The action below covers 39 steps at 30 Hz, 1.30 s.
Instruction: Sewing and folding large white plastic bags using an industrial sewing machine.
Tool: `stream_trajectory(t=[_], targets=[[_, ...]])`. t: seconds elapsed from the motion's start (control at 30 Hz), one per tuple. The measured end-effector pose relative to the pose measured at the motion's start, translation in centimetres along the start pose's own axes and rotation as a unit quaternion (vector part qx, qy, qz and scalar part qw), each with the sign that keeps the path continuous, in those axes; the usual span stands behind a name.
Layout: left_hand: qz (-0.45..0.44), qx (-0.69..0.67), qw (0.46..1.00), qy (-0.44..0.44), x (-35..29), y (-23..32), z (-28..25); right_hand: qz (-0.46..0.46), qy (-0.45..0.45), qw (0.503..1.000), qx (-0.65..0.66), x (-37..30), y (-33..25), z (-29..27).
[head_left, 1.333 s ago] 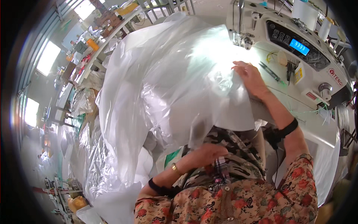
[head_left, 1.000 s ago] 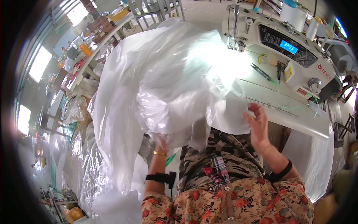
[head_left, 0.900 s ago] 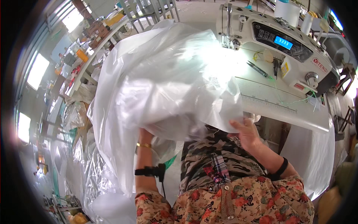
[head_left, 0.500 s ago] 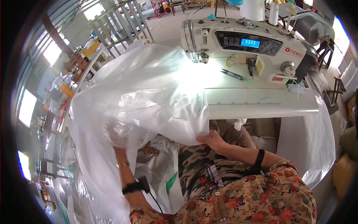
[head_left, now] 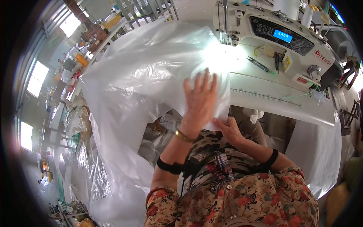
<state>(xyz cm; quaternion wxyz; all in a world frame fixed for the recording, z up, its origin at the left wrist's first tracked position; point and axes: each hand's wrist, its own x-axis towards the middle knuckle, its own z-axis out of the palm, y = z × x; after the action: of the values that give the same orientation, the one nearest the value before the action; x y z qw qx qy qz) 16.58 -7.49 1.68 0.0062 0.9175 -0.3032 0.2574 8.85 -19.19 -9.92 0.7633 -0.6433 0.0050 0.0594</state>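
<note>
A large translucent white plastic sheet (head_left: 140,75) drapes over the left side of the sewing table and down towards my lap. My left hand (head_left: 200,99) lies on it with fingers spread, just short of the bright lamp glow. At the table's front edge, my right hand (head_left: 230,130) pinches the sheet's near corner between thumb and fingers. Beyond both hands stands a white sewing machine (head_left: 280,36) with a lit blue display. Its needle area is washed out by the glare.
Thread snips (head_left: 261,65) lie on the machine bed, near a printed ruler scale (head_left: 264,97) along the front. Thread cones (head_left: 307,17) stand on top. More white sheet (head_left: 315,155) hangs at the right. A cluttered bench (head_left: 81,56) runs along the left.
My left hand has come out from under the sheet's left part and moved right, onto its top. My right hand keeps hold of the corner. The view has shifted.
</note>
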Motion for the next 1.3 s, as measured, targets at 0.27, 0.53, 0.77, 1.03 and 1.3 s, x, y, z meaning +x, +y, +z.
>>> stream_trajectory(t=[0.27,0.53,0.77,1.03,1.3], targets=[[0.010,-0.051,0.994,0.099,-2.2,-0.1,-0.5,0.042,0.029,0.996,-0.073,-0.6,0.2,-2.7],[-0.144,-0.560,0.780,-0.238,-6.1,3.1,-4.6,-0.115,0.183,0.956,-0.196,-2.0,-2.4,-3.7],[0.032,-0.043,0.999,-0.004,-11.8,-2.8,-7.8,-0.298,0.115,0.899,-0.298,-4.0,-8.7,-4.4],[0.087,0.090,0.991,0.040,-10.0,-9.5,-4.6,-0.333,0.015,0.838,-0.433,-2.4,-7.0,-1.1],[0.078,-0.289,0.952,0.061,-8.5,-5.0,-11.8,-0.301,-0.023,0.884,-0.357,-2.5,-6.7,-1.0]])
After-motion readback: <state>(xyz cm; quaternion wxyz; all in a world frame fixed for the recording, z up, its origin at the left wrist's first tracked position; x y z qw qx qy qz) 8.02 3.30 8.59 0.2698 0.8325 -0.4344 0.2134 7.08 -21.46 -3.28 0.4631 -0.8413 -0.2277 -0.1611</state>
